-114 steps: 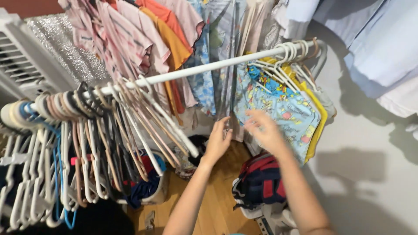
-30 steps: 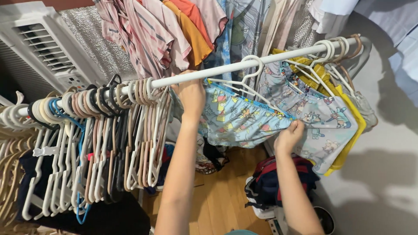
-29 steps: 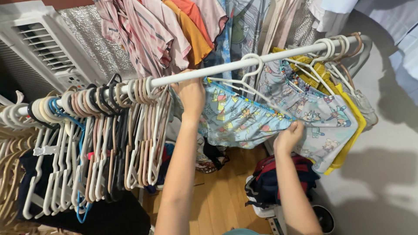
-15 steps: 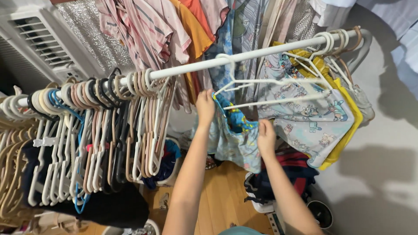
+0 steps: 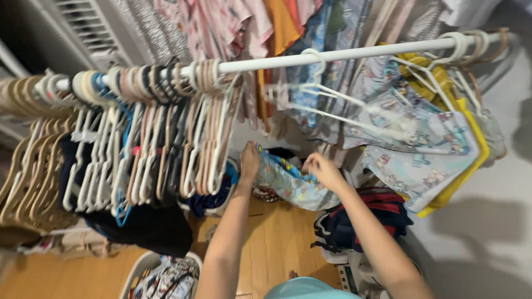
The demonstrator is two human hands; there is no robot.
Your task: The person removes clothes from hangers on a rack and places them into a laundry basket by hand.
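Left hand (image 5: pixel 249 158) and right hand (image 5: pixel 321 169) both closed on a blue printed garment (image 5: pixel 291 185) held below the white clothes rail (image 5: pixel 343 53), white laundry basket (image 5: pixel 133 274) on the floor holding patterned clothes (image 5: pixel 169 279), bare white hanger (image 5: pixel 327 97) on the rail

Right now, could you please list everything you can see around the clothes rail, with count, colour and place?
clothes rail: one, white, across the top
empty hangers: many, white, beige, a few blue, bunched on the left
bare white hanger: one, mid-rail
printed garment: one, light blue, held in both hands below the rail
hung clothes: several, pale blue print and yellow, at right
bag: one, dark blue and red, on the floor
laundry basket: one, white, bottom edge
left hand: grip on the garment
right hand: grip on the garment
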